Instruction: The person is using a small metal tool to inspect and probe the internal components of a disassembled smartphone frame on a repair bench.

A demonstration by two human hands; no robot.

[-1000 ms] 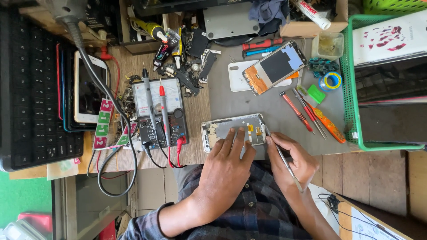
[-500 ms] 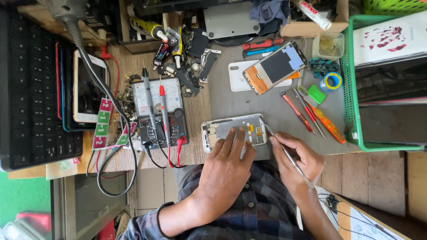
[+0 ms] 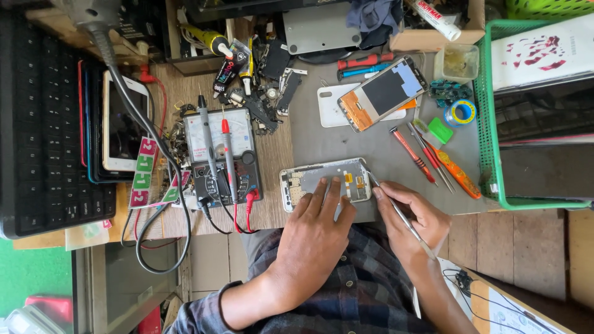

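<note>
An opened phone body (image 3: 322, 179) lies on the grey mat (image 3: 377, 145) at the bench's near edge, its circuit boards showing. My left hand (image 3: 315, 238) rests flat on it, fingers spread over its near side. My right hand (image 3: 411, 219) grips a thin metal tool (image 3: 396, 207) like a pen; the tool's tip touches the phone's right end. A second phone with its screen part lifted (image 3: 383, 93) lies farther back on the mat, on a white back cover (image 3: 331, 105).
An analogue multimeter (image 3: 219, 154) with red and black probes lies left of the phone. Screwdrivers (image 3: 433, 161) and tape rolls (image 3: 461, 111) lie to the right. A green basket (image 3: 495, 124) stands at the right edge, a keyboard (image 3: 43, 124) and stacked phones (image 3: 120, 127) at the left.
My right hand has moved up and left with the tool, bringing its tip to the phone's right end. The left hand has stayed on the phone.
</note>
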